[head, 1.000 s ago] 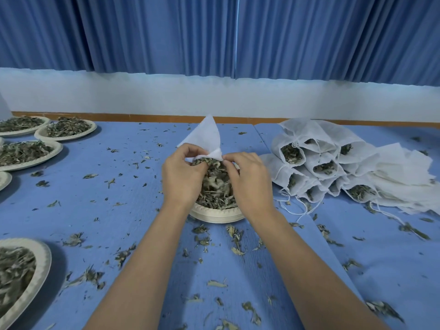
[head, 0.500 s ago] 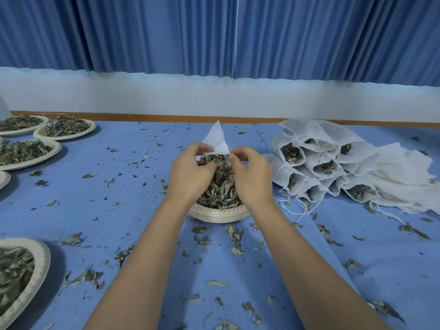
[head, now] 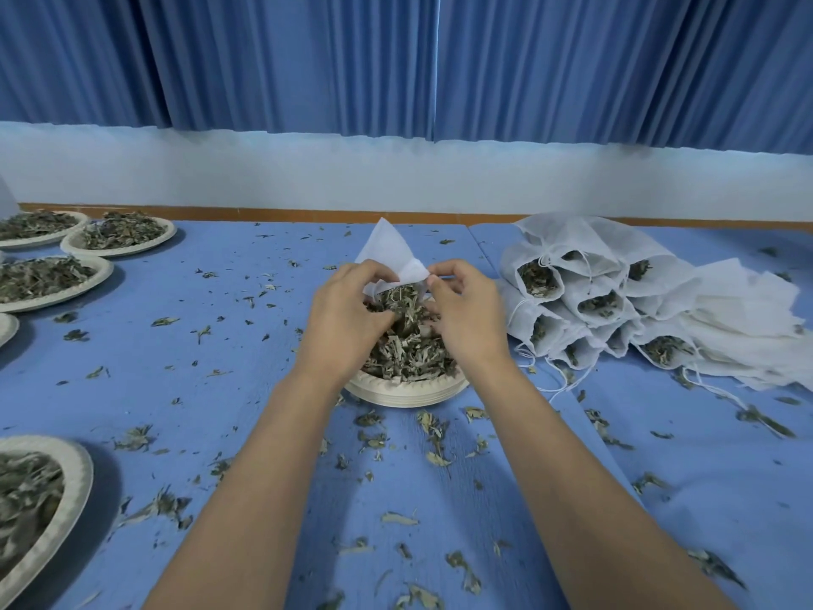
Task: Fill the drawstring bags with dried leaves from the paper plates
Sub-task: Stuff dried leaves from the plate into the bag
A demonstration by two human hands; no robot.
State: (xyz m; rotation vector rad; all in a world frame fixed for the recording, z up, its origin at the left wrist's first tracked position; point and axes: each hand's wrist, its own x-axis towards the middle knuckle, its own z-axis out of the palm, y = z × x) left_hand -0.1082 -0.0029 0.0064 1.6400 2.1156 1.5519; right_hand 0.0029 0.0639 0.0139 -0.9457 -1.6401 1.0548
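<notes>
White thin cloth drawstring bag point(head: 393, 256), centre of frame: gauzy, non-woven-looking fabric, matt, softly creased, slightly see-through. Grey-green dried leaves point(head: 409, 358) under it: brittle, crumpled, dull, rough. Cream round paper plate point(head: 404, 393) below them: stiff pulp paper, matt, embossed ridged rim. Pile of filled white cloth bags point(head: 585, 279), right of centre: same sheer matt fabric, wrinkled. Blue table cover point(head: 220, 354): matt, fine rough grain; material cannot be told. More cream paper plates point(head: 119, 239), upper left: same matt pulp. Blue pleated cloth curtain point(head: 264, 59), top: matt. White wall band point(head: 308, 173): flat, matt. Orange-brown strip point(head: 286, 211) at the table's far edge: looks like wood, smooth.
</notes>
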